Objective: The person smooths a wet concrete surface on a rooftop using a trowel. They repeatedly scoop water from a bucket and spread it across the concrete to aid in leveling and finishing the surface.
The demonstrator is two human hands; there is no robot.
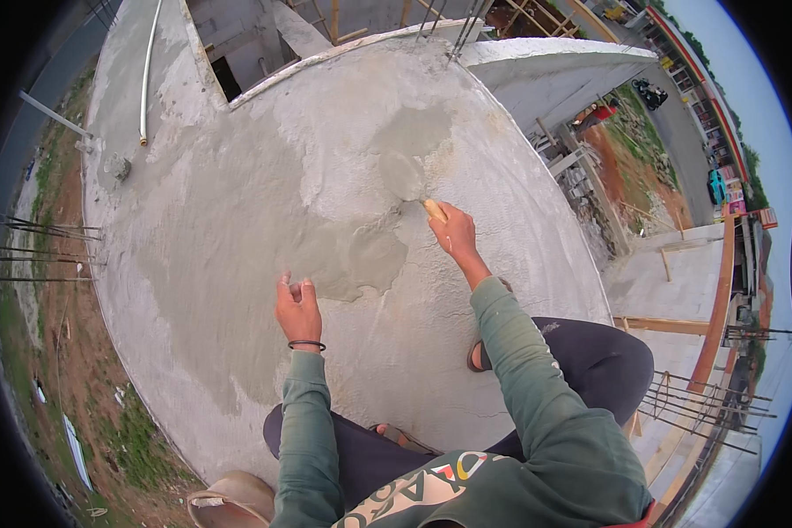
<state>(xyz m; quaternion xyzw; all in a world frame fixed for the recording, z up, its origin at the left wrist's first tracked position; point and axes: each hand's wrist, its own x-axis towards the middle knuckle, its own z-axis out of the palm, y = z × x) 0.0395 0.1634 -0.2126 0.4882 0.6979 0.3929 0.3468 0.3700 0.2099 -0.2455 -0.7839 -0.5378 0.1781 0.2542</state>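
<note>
My right hand (454, 232) is closed around the wooden handle of a trowel (402, 174). The rounded blade, smeared with grey mortar, lies flat against the concrete slab (519, 220). Around the blade and to its left spreads wet mortar (361, 255), darker than the paler dry surface. My left hand (299, 308) is held over the slab at the near edge of the wet patch, its thumb and fingers apart with nothing seen in them. Some of its fingers are curled out of sight.
A bucket (231, 500) stands at the lower left. The slab ends in drops on both sides, and a walled opening (264, 40) cuts its far side. A white pipe (150, 75) lies at far left. Rebar rods (48, 229) stick out beyond the left edge.
</note>
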